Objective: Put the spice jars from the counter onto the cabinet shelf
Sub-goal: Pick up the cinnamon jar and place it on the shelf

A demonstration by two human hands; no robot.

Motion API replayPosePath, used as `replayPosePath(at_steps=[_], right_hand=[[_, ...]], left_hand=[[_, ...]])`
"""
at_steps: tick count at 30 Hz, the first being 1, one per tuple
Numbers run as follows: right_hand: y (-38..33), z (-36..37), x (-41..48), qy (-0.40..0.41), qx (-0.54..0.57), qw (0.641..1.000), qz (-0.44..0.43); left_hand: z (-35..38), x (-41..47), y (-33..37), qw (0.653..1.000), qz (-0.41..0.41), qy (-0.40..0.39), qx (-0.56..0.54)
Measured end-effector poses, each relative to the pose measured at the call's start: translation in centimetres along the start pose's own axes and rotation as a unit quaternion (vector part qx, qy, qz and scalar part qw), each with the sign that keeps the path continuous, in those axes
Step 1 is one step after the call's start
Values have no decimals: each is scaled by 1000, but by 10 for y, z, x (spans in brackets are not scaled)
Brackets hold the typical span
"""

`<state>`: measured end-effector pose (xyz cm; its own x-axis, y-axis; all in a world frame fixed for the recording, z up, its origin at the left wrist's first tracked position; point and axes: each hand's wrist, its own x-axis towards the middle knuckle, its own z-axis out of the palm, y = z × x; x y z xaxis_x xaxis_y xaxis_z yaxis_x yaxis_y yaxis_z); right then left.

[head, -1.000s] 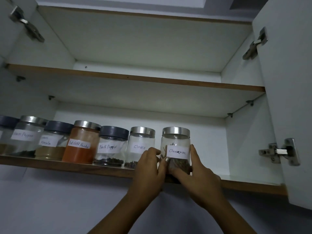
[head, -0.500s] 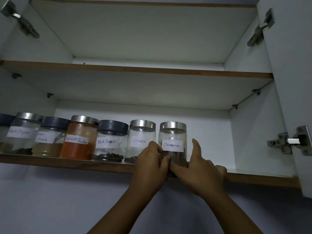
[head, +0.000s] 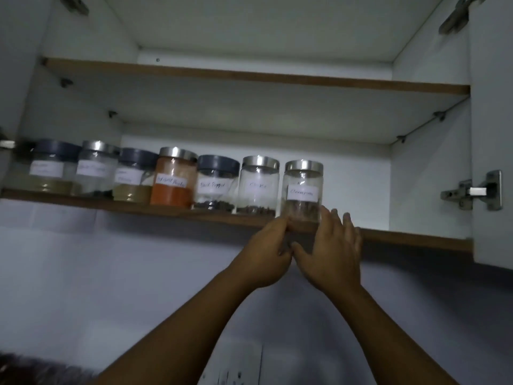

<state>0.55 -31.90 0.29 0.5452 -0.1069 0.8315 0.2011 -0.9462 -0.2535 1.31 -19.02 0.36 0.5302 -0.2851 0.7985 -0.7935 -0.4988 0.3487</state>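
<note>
The cinnamon jar (head: 303, 190), clear with a silver lid and a white label, stands upright on the lower cabinet shelf (head: 402, 238) at the right end of a row of spice jars. To its left stand the cloves jar (head: 258, 186), the black pepper jar (head: 216, 186) and the red chilli powder jar (head: 173, 177). My left hand (head: 266, 252) and my right hand (head: 331, 252) are just below the shelf edge. Their fingertips sit at the cinnamon jar's base on either side, with the right fingers spread and not wrapped around it.
More labelled jars (head: 91, 169) continue the row to the left. The upper shelf (head: 249, 77) holds nothing. The open right cabinet door (head: 492, 134) with its hinge (head: 474, 191) stands close to the right. Shelf space lies to the right of the cinnamon jar.
Both hands have slid down off the cinnamon jar to below the shelf edge, leaving it standing on the shelf. The view has shifted right and is blurred.
</note>
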Motion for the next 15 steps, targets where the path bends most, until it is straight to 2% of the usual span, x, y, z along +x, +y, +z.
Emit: replayPosePath(at_steps=[3, 7, 11, 15], right_hand=[[-21, 19, -52, -40, 64, 997, -29], [-51, 56, -119, -180, 88, 979, -44], [-86, 101, -183, -276, 121, 953, -39], [-117, 150, -240, -361, 121, 922, -75]], left_hand=[[-11, -48, -13, 997, -43, -62, 14], [-23, -118, -40, 990, -88, -105, 22], [-39, -202, -83, 977, -171, -130, 21], [-56, -285, -141, 962, -229, -147, 13]])
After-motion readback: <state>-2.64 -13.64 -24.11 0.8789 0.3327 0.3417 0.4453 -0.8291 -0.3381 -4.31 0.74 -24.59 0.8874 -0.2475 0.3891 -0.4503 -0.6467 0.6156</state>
